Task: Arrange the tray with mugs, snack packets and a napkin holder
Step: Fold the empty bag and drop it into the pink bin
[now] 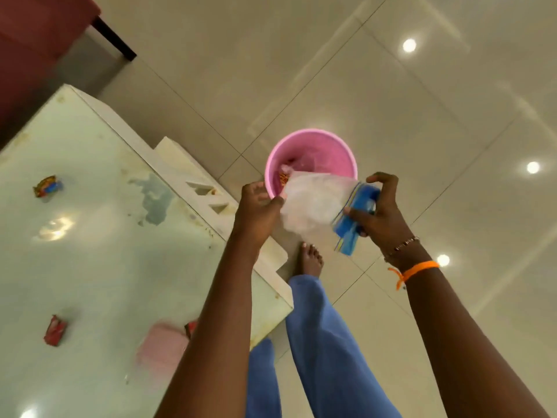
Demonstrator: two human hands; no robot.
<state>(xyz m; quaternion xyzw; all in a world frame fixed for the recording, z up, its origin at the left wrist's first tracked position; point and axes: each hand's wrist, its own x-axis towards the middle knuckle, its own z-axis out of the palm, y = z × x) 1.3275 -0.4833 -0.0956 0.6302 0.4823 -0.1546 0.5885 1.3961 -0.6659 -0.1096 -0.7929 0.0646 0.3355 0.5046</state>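
I hold a clear plastic snack packet (pixel 313 203) with a blue printed end, tipped sideways over a pink bucket (pixel 328 152) that stands on the floor. My left hand (pixel 259 206) pinches the clear open end at the bucket's rim. My right hand (pixel 379 209) grips the blue end. Orange crumbs and scraps lie inside the bucket. Two crumpled wrappers, one multicoloured (pixel 47 186) and one red (pixel 55 330), lie on the white table (pixel 99 251). No tray, mugs or napkin holder is in view.
A pink cloth (pixel 162 346) lies on the table near its front edge, with another red scrap (pixel 190 327) beside it. The table's stepped white edge (pixel 193 179) runs next to the bucket. My legs and a bare foot (pixel 310 257) stand on the glossy tiled floor. A dark red seat (pixel 33 40) is at top left.
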